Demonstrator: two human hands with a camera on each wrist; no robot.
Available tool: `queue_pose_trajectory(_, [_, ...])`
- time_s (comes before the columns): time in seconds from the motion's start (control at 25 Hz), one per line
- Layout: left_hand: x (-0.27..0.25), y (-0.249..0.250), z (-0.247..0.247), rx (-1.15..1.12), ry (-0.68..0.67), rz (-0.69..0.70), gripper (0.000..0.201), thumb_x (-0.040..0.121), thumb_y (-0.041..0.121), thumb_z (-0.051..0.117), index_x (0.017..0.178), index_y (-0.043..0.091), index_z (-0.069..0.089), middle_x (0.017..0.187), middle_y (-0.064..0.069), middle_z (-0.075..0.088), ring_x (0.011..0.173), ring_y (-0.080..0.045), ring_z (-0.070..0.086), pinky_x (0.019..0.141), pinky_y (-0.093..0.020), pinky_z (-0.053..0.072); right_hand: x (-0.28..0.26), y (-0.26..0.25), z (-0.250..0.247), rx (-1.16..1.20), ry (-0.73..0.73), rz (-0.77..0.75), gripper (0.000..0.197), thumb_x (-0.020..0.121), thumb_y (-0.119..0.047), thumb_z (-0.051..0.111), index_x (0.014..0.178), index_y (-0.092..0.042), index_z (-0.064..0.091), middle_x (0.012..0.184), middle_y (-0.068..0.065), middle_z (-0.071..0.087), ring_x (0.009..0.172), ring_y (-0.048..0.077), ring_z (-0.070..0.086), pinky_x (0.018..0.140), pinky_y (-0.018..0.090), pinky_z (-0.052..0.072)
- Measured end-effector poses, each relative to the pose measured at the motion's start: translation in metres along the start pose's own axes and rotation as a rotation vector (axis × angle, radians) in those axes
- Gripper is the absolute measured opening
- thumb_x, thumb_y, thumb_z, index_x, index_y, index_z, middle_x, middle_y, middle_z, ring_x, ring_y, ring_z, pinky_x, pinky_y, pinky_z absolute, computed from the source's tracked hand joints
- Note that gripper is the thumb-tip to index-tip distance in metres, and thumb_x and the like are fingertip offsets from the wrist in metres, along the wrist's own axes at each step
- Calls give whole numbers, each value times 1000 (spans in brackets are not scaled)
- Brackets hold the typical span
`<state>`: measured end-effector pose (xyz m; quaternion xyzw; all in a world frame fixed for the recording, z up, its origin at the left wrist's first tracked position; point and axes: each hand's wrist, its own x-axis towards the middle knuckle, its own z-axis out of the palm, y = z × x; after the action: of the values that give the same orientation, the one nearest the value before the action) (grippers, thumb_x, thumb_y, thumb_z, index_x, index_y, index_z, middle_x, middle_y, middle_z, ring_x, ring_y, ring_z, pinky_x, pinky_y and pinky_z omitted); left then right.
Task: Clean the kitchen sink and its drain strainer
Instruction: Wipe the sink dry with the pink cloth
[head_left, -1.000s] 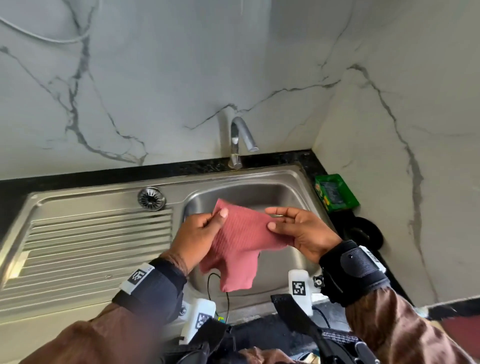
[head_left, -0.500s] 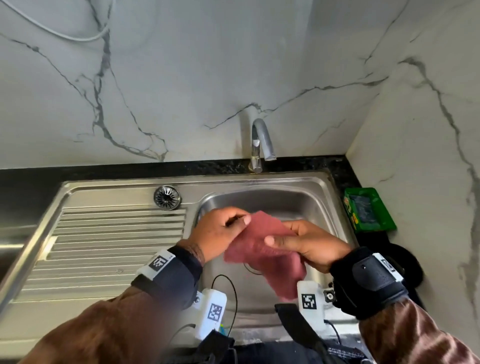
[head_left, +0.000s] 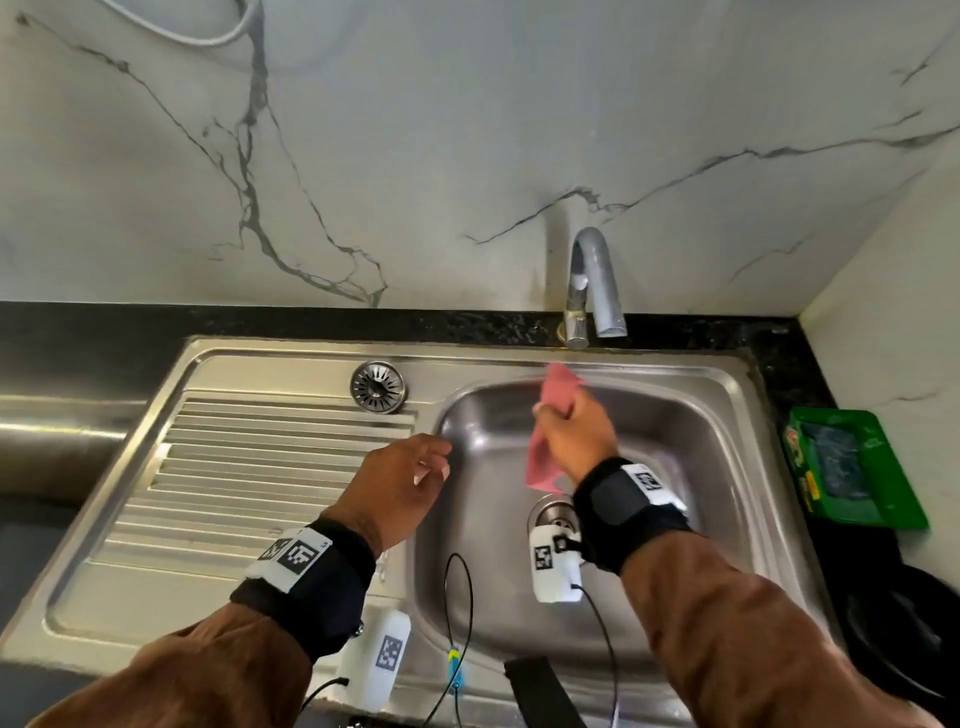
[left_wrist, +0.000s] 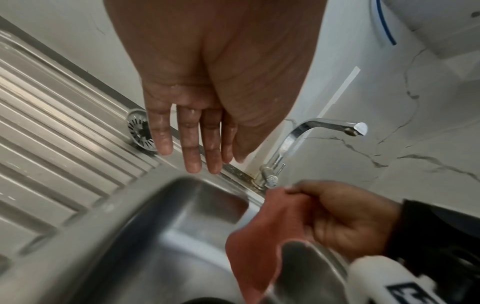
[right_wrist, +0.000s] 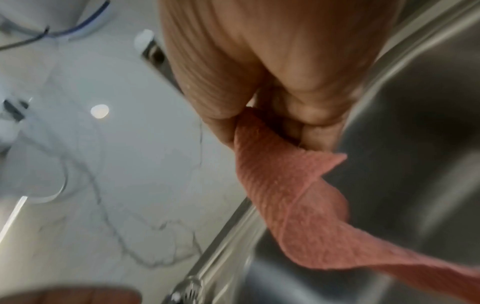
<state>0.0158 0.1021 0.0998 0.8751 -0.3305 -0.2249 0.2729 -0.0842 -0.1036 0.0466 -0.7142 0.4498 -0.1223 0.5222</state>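
A pink cloth (head_left: 543, 457) (left_wrist: 259, 236) (right_wrist: 293, 205) hangs from my right hand (head_left: 571, 431) (right_wrist: 285, 123), which pinches it over the back of the steel sink basin (head_left: 701, 467), just below the tap (head_left: 592, 286) (left_wrist: 311, 131). My left hand (head_left: 405, 478) (left_wrist: 197, 144) hovers over the basin's left rim with straight wet fingers and holds nothing. The round drain strainer (head_left: 378, 387) (left_wrist: 139, 131) lies on the drainboard's back edge. The drain opening (head_left: 553, 514) shows at the basin floor, partly hidden by my right wrist.
The ribbed drainboard (head_left: 249, 478) stretches to the left. A green packet (head_left: 852, 462) and a dark round object (head_left: 904, 634) sit on the black counter at the right. Marble walls close in behind and on the right.
My left hand has let go of the cloth and drawn back to the left. My right hand has carried the cloth alone toward the back of the basin under the tap.
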Motion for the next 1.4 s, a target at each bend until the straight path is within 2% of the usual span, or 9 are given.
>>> queue_pose_trajectory(0.08, [4,-11,-5,67,29,-10,28,92,12,55,113,25,66,104,10,70,94,-7,65,89,-13,46,-2,-15,47,-61,-354,-157,23,90,-35,64,98,-14,62,82,-1,66,75,16,61,79,33,50])
queue_pose_trajectory(0.16, [7,-22,-10,129,52,-29,30,91,9,52,112,25,66,110,6,70,102,-13,65,92,-23,47,-9,-16,83,-132,-592,-165,32,93,-32,62,120,-16,66,107,1,73,97,14,68,94,29,51])
queue_pose_trajectory(0.28, [7,-40,-13,162,69,-83,33,92,9,49,116,25,65,115,5,68,108,-15,62,95,-27,47,-7,-7,108,-148,-351,-211,29,94,-13,55,119,-14,69,119,4,69,104,17,65,97,24,48])
queue_pose_trajectory(0.44, [8,-54,-14,154,60,-96,35,93,9,46,117,26,64,115,5,67,108,-14,62,95,-28,48,8,-5,126,-122,-141,-274,27,89,-13,61,114,-20,68,116,5,53,104,23,58,102,33,46])
queue_pose_trajectory(0.68, [9,-67,-22,152,78,-50,37,93,8,44,117,27,64,118,5,66,110,-14,61,98,-31,48,13,-5,158,-167,-187,-222,24,81,-20,76,104,-21,68,118,-1,43,90,9,50,94,17,43])
queue_pose_trajectory(0.88, [0,-78,-34,172,97,5,36,92,8,45,119,23,63,120,2,66,112,-18,60,100,-34,47,-15,8,161,-222,-261,-168,30,70,-24,82,89,-33,60,105,1,64,86,17,59,84,28,54])
queue_pose_trajectory(1.08, [-16,-82,-40,114,80,90,36,92,8,47,121,21,62,118,4,66,110,-15,62,100,-35,48,-75,22,146,-339,-511,-126,35,68,-23,85,86,-28,56,88,-8,63,74,18,59,74,32,56])
queue_pose_trajectory(1.24, [-33,-82,-40,65,62,107,34,93,10,49,121,24,61,116,8,66,107,-9,62,99,-34,49,-111,21,126,-599,-743,-135,33,65,-23,87,76,-33,57,85,-16,62,85,12,65,75,19,50])
queue_pose_trajectory(1.4, [-51,-81,-40,65,60,179,33,93,9,50,121,23,62,114,8,67,104,-8,63,99,-31,49,-129,29,134,-424,-399,9,43,70,-28,83,107,-25,62,101,-6,66,97,18,65,82,26,51])
